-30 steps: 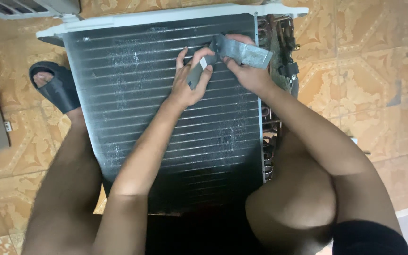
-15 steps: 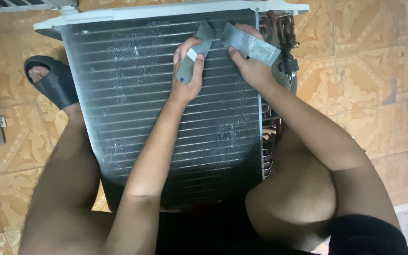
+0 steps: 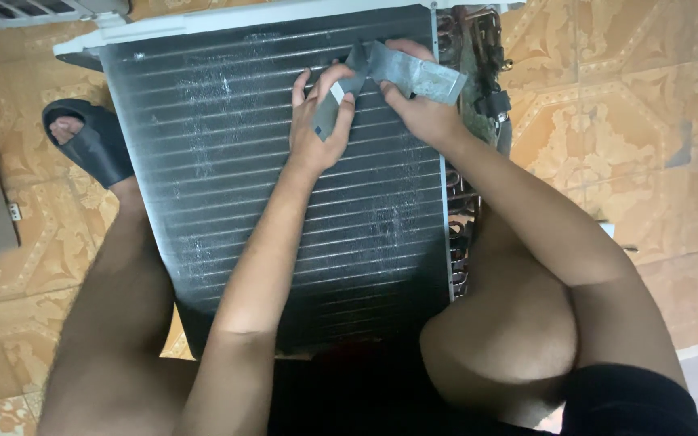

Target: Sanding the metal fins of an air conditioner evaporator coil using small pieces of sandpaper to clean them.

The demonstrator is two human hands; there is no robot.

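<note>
Head view: both grips are closing on a thin, floppy grey strip (image 3: 401, 73), left hand (image 3: 317, 129) pinching its lower end, right hand (image 3: 422, 113) under the upper, above the fragile coil fins (image 3: 228, 186); it likely needs two-ended holding.

Bare arms and legs, dark shorts, one black sandal

The person is wearing no sleeves: both forearms are showing bare up to the elbow, and the left hand (image 3: 321, 121) and the right hand (image 3: 422, 113) are wearing no gloves, rings or watch. Both knees are showing bare too. Dark shorts (image 3: 640, 404) are covering the upper legs at the lower edge. The left foot is wearing a black open-toe sandal (image 3: 90, 141) with a wide strap; the toes are showing.
</note>
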